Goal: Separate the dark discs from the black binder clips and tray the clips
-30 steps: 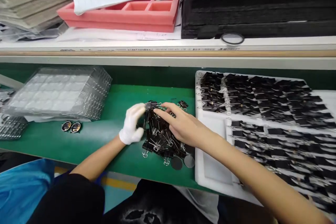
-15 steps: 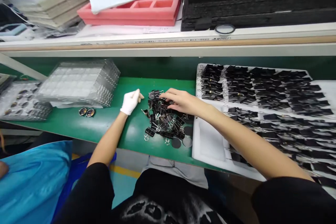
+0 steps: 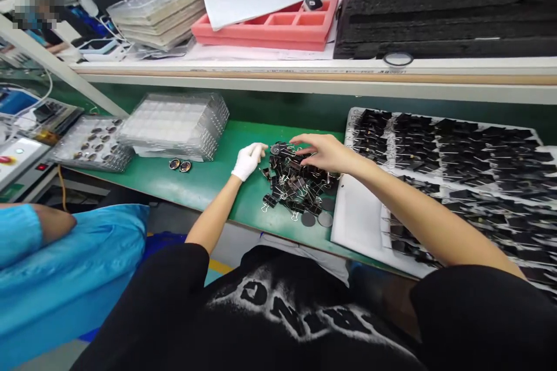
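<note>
A heap of black binder clips [image 3: 298,185] with silvery wire handles lies on the green tabletop [image 3: 209,185]. My right hand [image 3: 326,152], bare, hovers over the far right part of the heap; its fingers are curved and apart, with nothing visible between them. At the heap's left side is my left hand [image 3: 247,162] in a white glove, its fingers curled together and pointing towards the clips. Whether something small is in them is hidden. Dark round discs [image 3: 308,219] lie at the heap's near edge, and another round piece [image 3: 275,151] sits at its far left.
To the right, a white tray [image 3: 357,214] carries rows of black clips. Clear plastic trays [image 3: 174,124] are stacked at the left, near two round lens-like pieces [image 3: 180,166]. A shelf edge [image 3: 282,84] crosses above the table. A person in blue [image 3: 87,249] sits at the left.
The view has swung left, so the whole scene sits further right. My right fingers look slightly lifted and spread above the clips. My left hand stays beside the heap.
</note>
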Available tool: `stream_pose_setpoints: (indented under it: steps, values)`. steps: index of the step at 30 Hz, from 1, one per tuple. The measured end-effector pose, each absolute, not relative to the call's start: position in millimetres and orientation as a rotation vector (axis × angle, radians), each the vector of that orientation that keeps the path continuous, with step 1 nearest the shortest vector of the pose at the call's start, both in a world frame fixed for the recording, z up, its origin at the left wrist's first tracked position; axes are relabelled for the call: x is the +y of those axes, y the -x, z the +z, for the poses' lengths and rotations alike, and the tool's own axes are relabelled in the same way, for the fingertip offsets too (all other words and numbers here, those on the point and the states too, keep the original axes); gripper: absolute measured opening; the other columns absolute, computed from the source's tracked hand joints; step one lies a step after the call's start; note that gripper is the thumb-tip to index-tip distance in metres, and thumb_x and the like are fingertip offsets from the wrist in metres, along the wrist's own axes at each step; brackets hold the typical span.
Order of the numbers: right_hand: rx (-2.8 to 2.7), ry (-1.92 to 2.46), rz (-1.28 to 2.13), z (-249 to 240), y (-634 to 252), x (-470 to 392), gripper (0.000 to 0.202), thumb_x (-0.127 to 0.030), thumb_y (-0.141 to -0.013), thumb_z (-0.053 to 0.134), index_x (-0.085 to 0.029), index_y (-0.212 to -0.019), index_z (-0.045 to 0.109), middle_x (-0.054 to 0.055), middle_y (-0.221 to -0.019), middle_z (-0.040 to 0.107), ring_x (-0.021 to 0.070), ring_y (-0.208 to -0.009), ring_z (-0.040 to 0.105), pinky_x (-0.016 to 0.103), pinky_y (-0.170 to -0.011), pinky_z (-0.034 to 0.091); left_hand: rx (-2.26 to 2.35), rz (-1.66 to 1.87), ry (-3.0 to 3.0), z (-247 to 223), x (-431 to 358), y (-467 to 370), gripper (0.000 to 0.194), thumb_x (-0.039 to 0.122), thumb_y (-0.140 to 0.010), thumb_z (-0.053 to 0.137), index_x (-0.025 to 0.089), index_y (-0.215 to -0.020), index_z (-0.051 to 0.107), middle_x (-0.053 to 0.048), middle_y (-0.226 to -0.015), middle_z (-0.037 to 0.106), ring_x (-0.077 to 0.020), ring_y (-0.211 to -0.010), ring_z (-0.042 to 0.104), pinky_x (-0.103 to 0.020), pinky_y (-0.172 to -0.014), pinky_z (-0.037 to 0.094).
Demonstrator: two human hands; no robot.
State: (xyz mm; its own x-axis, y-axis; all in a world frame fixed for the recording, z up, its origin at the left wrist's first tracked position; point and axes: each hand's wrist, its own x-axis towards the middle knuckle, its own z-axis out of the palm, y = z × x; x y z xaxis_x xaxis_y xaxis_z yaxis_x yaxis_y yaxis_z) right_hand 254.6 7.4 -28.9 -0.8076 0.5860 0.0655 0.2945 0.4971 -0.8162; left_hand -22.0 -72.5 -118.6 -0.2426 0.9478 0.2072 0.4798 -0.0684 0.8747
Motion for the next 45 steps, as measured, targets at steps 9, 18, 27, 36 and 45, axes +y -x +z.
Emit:
stream_pose_setpoints:
  steps: [9, 18, 27, 36, 45]
  values:
    - [-1.933, 0.790, 1.358, -24.5, -238.8, -10.8, 0.076, -0.030, -0.079, 0.071, -0.025, -0.151, 0.045, 0.018, -0.154, 0.052, 0.0315, -0.125, 0.072, 0.048, -0.094, 0.069, 1.469, 0.910, -2.356, -61.2, -75.9, -44.9, 0.062, 0.052, -0.099, 0.065, 0.018, -0.151, 0.057, -0.014, -0.126, 0.076, -0.0311, -0.114, 0.074, -0.044, -0.099, 0.056]
    - [-2.310, 1.229, 1.125, -19.9, -246.1, 25.5, 0.036, -0.021, -0.096, 0.055, -0.017, -0.128, 0.071, 0.013, -0.133, 0.074, 0.0234, -0.115, 0.074, 0.039, -0.102, 0.062, 1.410, 1.308, -2.285, -86.4, -73.1, -56.0, 0.034, 0.040, -0.106, 0.056, 0.019, -0.128, 0.071, -0.008, -0.103, 0.081, -0.0198, -0.093, 0.076, -0.038, -0.093, 0.061]
    - [-2.568, 1.551, 1.038, -54.7, -182.1, 73.4, 0.015, -0.034, -0.091, 0.077, -0.021, -0.086, 0.080, 0.007, -0.101, 0.082, 0.0266, -0.111, 0.072, 0.040, -0.105, 0.052, 1.710, 1.064, -2.056, -79.2, -88.3, 31.4, 0.034, 0.040, -0.106, 0.053, 0.019, -0.120, 0.076, -0.009, -0.115, 0.079, -0.0202, -0.104, 0.075, -0.036, -0.097, 0.059]
    - [-2.439, 1.383, 1.283, -65.5, -176.0, 95.8, 0.015, -0.027, -0.093, 0.073, -0.016, -0.084, 0.077, 0.007, -0.094, 0.078, 0.0172, -0.085, 0.065, 0.027, -0.079, 0.049, 1.502, 0.341, -2.594, -90.1, -99.6, 48.5, 0.040, 0.056, -0.100, 0.066, 0.026, -0.125, 0.076, -0.009, -0.114, 0.074, -0.0243, -0.097, 0.070, -0.038, -0.087, 0.051]
    - [-2.248, 1.300, 1.314, -88.4, -186.2, 101.0, 0.018, -0.028, -0.095, 0.068, -0.017, -0.082, 0.070, 0.007, -0.092, 0.078, 0.0177, -0.087, 0.067, 0.028, -0.083, 0.050, 1.563, 0.678, -2.417, -111.0, -88.6, 66.7, 0.025, 0.041, -0.106, 0.056, 0.023, -0.098, 0.072, -0.007, -0.105, 0.076, -0.0239, -0.100, 0.068, -0.039, -0.092, 0.051]
